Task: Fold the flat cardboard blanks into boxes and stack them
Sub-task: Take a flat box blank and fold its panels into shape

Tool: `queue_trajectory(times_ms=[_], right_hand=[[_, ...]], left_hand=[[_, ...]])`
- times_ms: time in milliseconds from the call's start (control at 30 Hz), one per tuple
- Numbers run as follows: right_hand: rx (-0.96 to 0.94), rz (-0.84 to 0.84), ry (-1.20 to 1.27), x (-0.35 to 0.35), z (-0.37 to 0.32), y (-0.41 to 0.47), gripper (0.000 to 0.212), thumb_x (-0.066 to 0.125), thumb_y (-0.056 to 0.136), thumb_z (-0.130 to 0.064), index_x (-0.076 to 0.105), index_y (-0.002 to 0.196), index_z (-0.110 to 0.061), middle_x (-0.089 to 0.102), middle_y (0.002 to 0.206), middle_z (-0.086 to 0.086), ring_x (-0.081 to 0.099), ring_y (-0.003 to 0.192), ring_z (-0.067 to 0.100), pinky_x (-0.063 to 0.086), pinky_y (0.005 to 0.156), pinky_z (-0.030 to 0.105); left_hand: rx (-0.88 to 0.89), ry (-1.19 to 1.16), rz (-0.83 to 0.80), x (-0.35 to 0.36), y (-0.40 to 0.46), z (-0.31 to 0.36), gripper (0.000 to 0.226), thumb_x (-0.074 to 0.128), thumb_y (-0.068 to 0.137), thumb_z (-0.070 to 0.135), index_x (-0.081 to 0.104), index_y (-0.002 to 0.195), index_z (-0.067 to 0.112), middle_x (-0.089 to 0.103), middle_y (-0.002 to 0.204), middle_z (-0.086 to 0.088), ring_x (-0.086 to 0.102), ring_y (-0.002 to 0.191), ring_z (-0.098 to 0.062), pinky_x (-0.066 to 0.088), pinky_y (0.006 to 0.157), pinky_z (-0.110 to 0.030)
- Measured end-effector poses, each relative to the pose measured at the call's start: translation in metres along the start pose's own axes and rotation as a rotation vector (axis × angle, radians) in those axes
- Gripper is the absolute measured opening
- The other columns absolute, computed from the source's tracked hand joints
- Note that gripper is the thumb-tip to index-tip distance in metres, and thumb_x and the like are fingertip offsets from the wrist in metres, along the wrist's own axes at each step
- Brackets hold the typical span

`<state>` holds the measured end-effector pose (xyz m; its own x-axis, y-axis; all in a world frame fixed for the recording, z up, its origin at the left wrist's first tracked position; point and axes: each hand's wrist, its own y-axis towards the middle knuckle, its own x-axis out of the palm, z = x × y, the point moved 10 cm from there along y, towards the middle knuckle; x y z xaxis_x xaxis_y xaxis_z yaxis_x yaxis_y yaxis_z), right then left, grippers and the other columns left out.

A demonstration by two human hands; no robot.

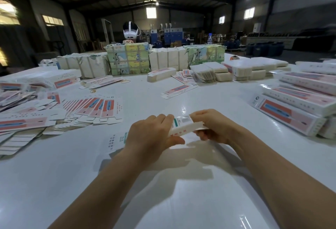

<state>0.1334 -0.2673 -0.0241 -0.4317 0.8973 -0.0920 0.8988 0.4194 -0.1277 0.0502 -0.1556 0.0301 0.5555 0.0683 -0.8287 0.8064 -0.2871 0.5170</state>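
Left hand [152, 134] and right hand [211, 127] cover the box [185, 126] ends

A glossy white table [181, 201] is strewn with fanned flat blanks [91, 107]; folded boxes [298, 101] are stacked at right; wrapped bundles [127, 59] are ranged along the far edge.

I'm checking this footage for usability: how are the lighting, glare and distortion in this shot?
Head view: dim hall, bright ceiling lamps and windows; glare patches on the glossy table; arms cast soft shadows under the box held by the left hand and right hand; wide-angle bending at the edges; far background soft.
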Motion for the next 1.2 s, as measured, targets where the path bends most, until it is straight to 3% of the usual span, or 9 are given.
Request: queue_trajectory(times_ms=[100, 167, 267, 567, 733, 867, 933, 1033, 1200], right_hand=[[-0.277, 0.32, 0.168, -0.026, -0.027, -0.009, 0.013, 0.058, 0.089, -0.009, 0.064, 0.099, -0.015, 0.064, 0.094, 0.009, 0.063, 0.071, 0.017, 0.053, 0.057, 0.027], [-0.579, 0.592, -0.116, -0.033, -0.056, -0.035, 0.016, 0.063, 0.086, -0.008, 0.064, 0.098, -0.019, 0.063, 0.1, 0.001, 0.06, 0.087, 0.012, 0.05, 0.074, 0.023], [-0.8, 0.596, -0.512, 0.009, -0.07, -0.052, 0.018, 0.066, 0.086, -0.009, 0.072, 0.103, -0.008, 0.06, 0.106, 0.0, 0.05, 0.102, 0.01, 0.036, 0.088, 0.008], [-0.682, 0.467, -0.46, 0.027, -0.06, -0.044, 0.019, 0.053, 0.088, -0.011, 0.07, 0.096, -0.009, 0.049, 0.134, -0.004, 0.027, 0.127, 0.009, 0.019, 0.101, 0.002], [-0.562, 0.337, -0.329, 0.029, -0.054, -0.04, 0.03, 0.039, 0.076, -0.022, 0.061, 0.096, -0.019, 0.044, 0.115, -0.03, 0.031, 0.13, 0.009, 0.032, 0.113, 0.043], [-0.617, 0.418, -0.262, 0.026, -0.056, -0.047, 0.039, 0.049, 0.089, -0.006, 0.041, 0.105, -0.04, 0.053, 0.103, -0.025, 0.05, 0.115, 0.012, 0.039, 0.104, 0.052], [-0.61, 0.432, -0.311, 0.034, -0.053, -0.045, 0.045, 0.043, 0.092, -0.009, 0.038, 0.128, -0.036, 0.045, 0.106, -0.034, 0.045, 0.109, -0.007, 0.031, 0.109, 0.053], [-0.579, 0.443, -0.429, 0.044, -0.05, -0.043, 0.063, 0.028, 0.081, -0.023, 0.03, 0.144, -0.026, 0.047, 0.133, -0.011, 0.029, 0.104, -0.011, 0.018, 0.114, 0.05], [-0.574, 0.414, -0.319, 0.037, -0.05, -0.039, 0.06, 0.036, 0.085, -0.025, 0.031, 0.145, -0.026, 0.042, 0.135, -0.009, 0.033, 0.127, 0.003, 0.027, 0.114, 0.042]], left_hand=[[-0.184, 0.059, 0.058, -0.01, 0.0, -0.023, 0.078, 0.028, 0.081, 0.071, 0.045, 0.132, 0.014, 0.059, 0.109, -0.001, 0.057, 0.091, -0.021, 0.036, 0.061, -0.029], [-0.294, 0.129, 0.063, -0.012, -0.002, -0.037, 0.086, 0.015, 0.075, 0.073, 0.04, 0.132, 0.014, 0.055, 0.109, -0.001, 0.055, 0.091, -0.019, 0.035, 0.064, -0.028], [-0.362, 0.165, 0.066, -0.01, -0.004, -0.044, 0.082, 0.019, 0.077, 0.074, 0.039, 0.13, 0.015, 0.054, 0.108, 0.0, 0.054, 0.09, -0.017, 0.033, 0.066, -0.027], [-0.295, 0.152, 0.057, -0.009, -0.001, -0.025, 0.073, 0.035, 0.085, 0.068, 0.039, 0.134, 0.014, 0.056, 0.112, 0.0, 0.055, 0.091, -0.016, 0.039, 0.067, -0.025], [-0.254, 0.042, 0.066, -0.013, -0.002, -0.016, 0.073, 0.059, 0.078, 0.062, 0.055, 0.121, 0.003, 0.063, 0.097, -0.011, 0.059, 0.078, -0.027, 0.046, 0.062, -0.032], [-0.303, 0.102, 0.059, -0.017, -0.002, -0.017, 0.077, 0.041, 0.082, 0.069, 0.046, 0.131, 0.009, 0.059, 0.107, -0.004, 0.057, 0.088, -0.02, 0.044, 0.068, -0.029], [-0.311, 0.159, 0.033, -0.019, -0.003, -0.013, 0.075, 0.034, 0.082, 0.066, 0.054, 0.123, 0.007, 0.063, 0.098, -0.006, 0.059, 0.079, -0.02, 0.045, 0.061, -0.028], [-0.305, 0.208, 0.118, -0.023, -0.003, -0.009, 0.063, 0.052, 0.078, 0.059, 0.067, 0.103, 0.003, 0.065, 0.077, -0.008, 0.06, 0.061, -0.021, 0.043, 0.049, -0.026], [-0.325, 0.2, 0.08, -0.014, -0.003, -0.016, 0.072, 0.041, 0.085, 0.065, 0.047, 0.13, 0.01, 0.06, 0.105, -0.003, 0.057, 0.086, -0.018, 0.044, 0.067, -0.029]])
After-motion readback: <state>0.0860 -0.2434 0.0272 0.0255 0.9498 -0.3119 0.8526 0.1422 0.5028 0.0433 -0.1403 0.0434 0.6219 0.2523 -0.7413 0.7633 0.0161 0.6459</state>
